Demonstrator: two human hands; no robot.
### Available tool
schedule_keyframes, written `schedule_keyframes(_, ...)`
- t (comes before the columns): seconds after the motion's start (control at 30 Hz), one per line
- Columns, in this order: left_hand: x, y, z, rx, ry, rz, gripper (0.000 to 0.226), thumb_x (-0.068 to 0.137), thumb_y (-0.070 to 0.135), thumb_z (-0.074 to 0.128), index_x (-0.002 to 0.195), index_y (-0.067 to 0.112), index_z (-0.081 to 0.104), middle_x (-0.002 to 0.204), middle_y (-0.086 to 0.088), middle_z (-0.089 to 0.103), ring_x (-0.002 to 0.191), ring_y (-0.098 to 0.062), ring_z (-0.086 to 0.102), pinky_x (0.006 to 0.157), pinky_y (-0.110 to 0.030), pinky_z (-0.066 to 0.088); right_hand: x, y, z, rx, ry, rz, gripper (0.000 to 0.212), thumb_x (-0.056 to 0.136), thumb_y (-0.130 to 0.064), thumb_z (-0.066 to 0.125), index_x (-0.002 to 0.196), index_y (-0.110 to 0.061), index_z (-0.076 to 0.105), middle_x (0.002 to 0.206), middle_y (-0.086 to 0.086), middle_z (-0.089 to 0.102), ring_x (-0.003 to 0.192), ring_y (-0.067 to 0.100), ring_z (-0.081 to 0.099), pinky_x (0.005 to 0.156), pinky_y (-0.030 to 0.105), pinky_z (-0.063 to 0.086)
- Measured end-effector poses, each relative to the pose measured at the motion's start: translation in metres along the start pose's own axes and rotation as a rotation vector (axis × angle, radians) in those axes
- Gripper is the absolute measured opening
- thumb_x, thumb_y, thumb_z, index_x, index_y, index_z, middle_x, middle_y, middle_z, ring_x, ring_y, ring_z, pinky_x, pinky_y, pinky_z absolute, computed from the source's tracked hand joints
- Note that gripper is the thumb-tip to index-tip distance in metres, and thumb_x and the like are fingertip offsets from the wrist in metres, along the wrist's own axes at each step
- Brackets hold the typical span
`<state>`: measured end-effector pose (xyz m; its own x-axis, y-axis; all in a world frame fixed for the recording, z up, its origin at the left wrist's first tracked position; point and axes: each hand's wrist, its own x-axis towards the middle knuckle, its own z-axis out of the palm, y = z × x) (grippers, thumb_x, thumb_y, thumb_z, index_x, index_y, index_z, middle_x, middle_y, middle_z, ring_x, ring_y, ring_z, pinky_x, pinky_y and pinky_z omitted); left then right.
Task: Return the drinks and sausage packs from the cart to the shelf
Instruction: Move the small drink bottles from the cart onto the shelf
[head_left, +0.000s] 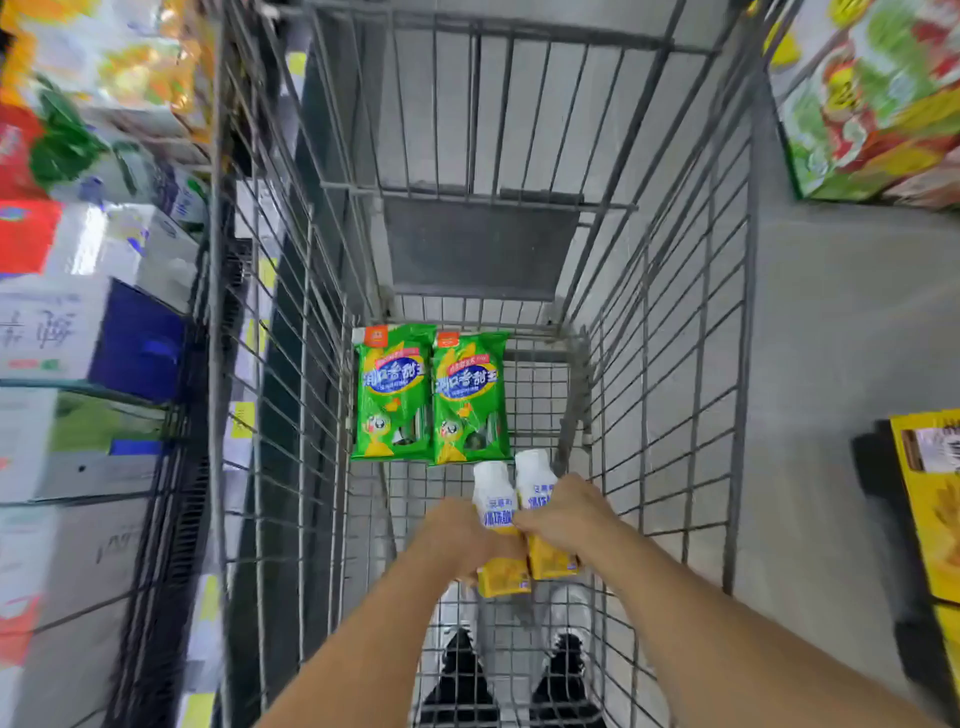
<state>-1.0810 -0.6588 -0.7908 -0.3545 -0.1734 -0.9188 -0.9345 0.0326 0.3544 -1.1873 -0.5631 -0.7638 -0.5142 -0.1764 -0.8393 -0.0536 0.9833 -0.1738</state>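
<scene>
Two white drink bottles with yellow bases lie side by side low in the wire cart (670, 322). My left hand (457, 535) is closed around the left bottle (496, 499). My right hand (563, 514) grips the right bottle (535, 480). Both caps point away from me. Just beyond the bottles, two green sausage packs, the left one (393, 392) and the right one (470, 397), lie flat next to each other on the cart floor against its far end.
Shelves (171, 415) stacked with white, blue and red cartons (78, 332) run along the left, close to the cart's side. Green and red boxes (872, 98) stand at the upper right, a yellow box (930, 499) at the right. My shoes (462, 670) show below the cart.
</scene>
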Motion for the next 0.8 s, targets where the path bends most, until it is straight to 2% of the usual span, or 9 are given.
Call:
schedule_keyframes(0.07, -0.031, 0.015, -0.016, 0.046, 0.037, 0.036, 0.047, 0.051, 0.053, 0.079, 0.083, 0.019, 0.074, 0.077, 0.002, 0.074, 0.066, -0.011, 0.073, 0.065, -0.027, 0.061, -0.028, -0.011, -0.025, 0.015, 0.024, -0.047, 0.043, 0.071, -0.039, 0.078, 0.102, -0.01, 0.067, 0.087, 0.004, 0.061, 0.073, 0.019, 0.058, 0.044, 0.02, 0.033)
schedule_keyframes(0.13, -0.063, 0.03, -0.036, 0.061, 0.098, 0.094, 0.061, 0.04, 0.058, 0.076, 0.088, 0.02, 0.074, 0.084, 0.001, 0.075, 0.076, -0.014, 0.074, 0.071, -0.031, 0.062, -0.06, -0.028, -0.054, 0.039, 0.057, -0.089, 0.024, 0.072, -0.033, 0.079, 0.077, -0.018, 0.061, 0.07, -0.003, 0.057, 0.058, 0.009, 0.054, 0.039, 0.014, 0.031)
schedule_keyframes(0.2, -0.095, 0.047, -0.061, 0.075, 0.176, 0.167, 0.065, 0.037, 0.056, 0.078, 0.091, 0.019, 0.075, 0.086, -0.001, 0.075, 0.079, -0.017, 0.074, 0.073, -0.035, 0.062, -0.089, -0.05, -0.082, 0.07, 0.085, -0.171, 0.025, 0.069, -0.029, 0.082, 0.069, -0.018, 0.06, 0.066, -0.003, 0.061, 0.057, 0.006, 0.057, 0.044, 0.014, 0.041)
schedule_keyframes(0.27, -0.13, 0.064, -0.087, 0.082, 0.26, 0.238, 0.056, 0.046, 0.048, 0.083, 0.095, 0.021, 0.076, 0.089, 0.0, 0.075, 0.082, -0.015, 0.074, 0.076, -0.033, 0.061, -0.122, -0.076, -0.106, 0.059, 0.125, -0.256, 0.028, 0.067, -0.032, 0.083, 0.075, -0.014, 0.063, 0.076, 0.007, 0.068, 0.071, 0.014, 0.065, 0.061, 0.02, 0.05)
schedule_keyframes(0.33, -0.169, 0.079, -0.111, 0.076, 0.344, 0.312, 0.051, 0.052, 0.042, 0.085, 0.098, 0.024, 0.075, 0.09, 0.002, 0.075, 0.086, -0.013, 0.073, 0.077, -0.03, 0.059, -0.154, -0.101, -0.129, 0.065, 0.179, -0.35, 0.04, 0.061, -0.038, 0.084, 0.081, -0.014, 0.06, 0.074, 0.003, 0.064, 0.078, 0.016, 0.065, 0.065, 0.023, 0.05)
schedule_keyframes(0.4, -0.208, 0.09, -0.133, 0.027, 0.431, 0.379, 0.04, 0.055, 0.034, 0.089, 0.092, 0.024, 0.075, 0.083, 0.005, 0.074, 0.077, -0.012, 0.072, 0.074, -0.03, 0.06, -0.187, -0.123, -0.15, 0.078, 0.229, -0.448, 0.059, 0.056, -0.042, 0.085, 0.096, -0.01, 0.056, 0.078, -0.001, 0.06, 0.08, 0.018, 0.064, 0.056, 0.026, 0.046)
schedule_keyframes(0.47, -0.247, 0.097, -0.15, -0.033, 0.516, 0.438, 0.043, 0.049, 0.034, 0.089, 0.088, 0.023, 0.074, 0.082, 0.005, 0.077, 0.077, -0.012, 0.074, 0.075, -0.038, 0.062, -0.22, -0.141, -0.171, 0.066, 0.269, -0.529, 0.064, 0.057, -0.041, 0.085, 0.1, -0.011, 0.049, 0.087, -0.001, 0.059, 0.076, 0.017, 0.06, 0.047, 0.024, 0.036)
schedule_keyframes(0.63, -0.342, 0.109, -0.17, -0.057, 0.724, 0.51, 0.05, 0.05, 0.036, 0.088, 0.096, 0.021, 0.073, 0.091, 0.005, 0.078, 0.086, -0.008, 0.073, 0.079, -0.036, 0.06, -0.303, -0.169, -0.21, -0.039, 0.326, -0.734, 0.056, 0.057, -0.04, 0.081, 0.094, -0.013, 0.048, 0.085, 0.0, 0.06, 0.072, 0.018, 0.055, 0.049, 0.029, 0.038)
schedule_keyframes(0.8, -0.434, 0.112, -0.165, -0.091, 0.921, 0.535, 0.042, 0.058, 0.032, 0.092, 0.095, 0.022, 0.073, 0.088, 0.008, 0.076, 0.078, -0.006, 0.071, 0.07, -0.028, 0.058, -0.375, -0.179, -0.234, -0.067, 0.354, -0.919, 0.062, 0.06, -0.046, 0.082, 0.1, -0.012, 0.049, 0.086, -0.001, 0.06, 0.071, 0.016, 0.056, 0.046, 0.025, 0.037)
